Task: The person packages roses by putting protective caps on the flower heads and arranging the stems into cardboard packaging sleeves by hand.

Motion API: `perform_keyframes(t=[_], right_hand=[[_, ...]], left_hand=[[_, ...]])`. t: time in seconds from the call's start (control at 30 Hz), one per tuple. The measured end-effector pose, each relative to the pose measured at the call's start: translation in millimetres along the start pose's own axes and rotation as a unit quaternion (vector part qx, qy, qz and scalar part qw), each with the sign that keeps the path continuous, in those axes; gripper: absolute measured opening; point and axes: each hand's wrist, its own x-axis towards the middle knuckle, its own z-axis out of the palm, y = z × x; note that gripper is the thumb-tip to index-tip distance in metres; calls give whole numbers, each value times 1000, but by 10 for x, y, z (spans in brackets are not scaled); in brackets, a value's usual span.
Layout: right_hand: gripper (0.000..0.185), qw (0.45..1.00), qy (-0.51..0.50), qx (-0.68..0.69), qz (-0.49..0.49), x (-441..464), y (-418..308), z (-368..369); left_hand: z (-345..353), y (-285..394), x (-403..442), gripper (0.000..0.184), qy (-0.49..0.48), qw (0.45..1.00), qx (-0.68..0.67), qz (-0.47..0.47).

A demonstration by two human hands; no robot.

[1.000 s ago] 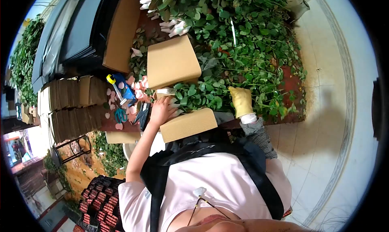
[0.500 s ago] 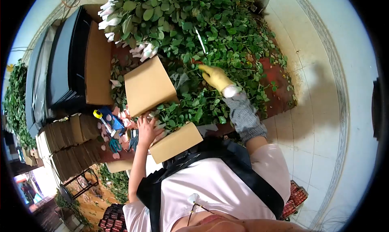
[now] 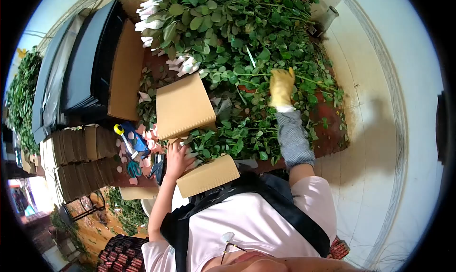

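My gloved right hand grasped a long green stem toward the right. Nearer, my bare left hand lay beside folded cardboard; whether its fingers gripped anything, I couldn't tell.

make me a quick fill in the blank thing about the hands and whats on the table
The right hand wears a glove coloured ____.
The left hand is ____: it has no glove.
In the picture, the scissors lie to the ____ of the left hand.
The leaves around the right hand are ____ in colour.

Missing words: yellow; bare; left; green.
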Motion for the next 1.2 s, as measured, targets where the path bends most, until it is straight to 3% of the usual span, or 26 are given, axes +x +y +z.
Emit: perform_keyframes(t=[0.03, 0.1, 0.17, 0.23, 0.3, 0.37, 0.5, 0.57, 0.63, 0.67, 0.77, 0.8, 0.83, 0.9, 1.03, 1.17, 1.2], right_hand=[[16, 995, 86, 31, -45, 19, 7, -214], [17, 989, 106, 41, -95, -6, -21, -573], [12, 976, -116, -122, -135, -124, 123, -177], [10, 963, -201, -143, -106, -83, 222, -221], [8, 992, 89, -77, -33, 77, 227, -684], [15, 970, 227, -76, -35, 97, 256, -859], [32, 974, 222, -44, -26, 81, 395, -960], [26, 995, 57, -45, -62, 25, 349, -950], [21, 972, -155, -127, -119, -128, 459, -671], [18, 974, -186, -110, -66, -133, 546, -620], [23, 979, 176, -104, -26, -57, 685, -720], [24, 976, 200, -71, -42, -77, 544, -909], [24, 976, 201, -71, -37, -78, 571, -832], [22, 984, 98, 139, -48, -82, 730, -563], [23, 985, 119, 121, 38, -46, 787, -534], [27, 984, 43, 168, 43, -67, 800, -395], [28, 991, 63, 115, 33, -34, 790, -463]], left_hand=[[-2, 3, 10, 55, -8, 1000, -8, -8], [4, 0, 1, 55, 14, 1000, 14, 6], [-13, 20, 19, 55, 12, 999, 34, 17], [-22, -5, 24, 54, 7, 998, 48, 30], [21, -24, 16, 55, 24, 998, 52, 35], [31, -27, -6, 55, 12, 999, 31, 18], [35, -37, 29, 57, 34, 998, 48, 38], [34, -40, -16, 56, 48, 997, 33, 46], [59, -63, -23, 55, 40, 997, 43, 43], [50, -89, -48, 54, 31, 997, 48, 44], [69, -79, -21, 54, 49, 997, 23, 47], [64, -65, -21, 53, 46, 998, 17, 38], [52, -84, -11, 53, 44, 998, 20, 41], [62, -90, -17, 53, 57, 996, 31, 61], [59, -66, -27, 53, 53, 998, 19, 36], [28, -53, -25, 52, 41, 998, 36, 34], [21, -47, -8, 53, 39, 998, 31, 34]])
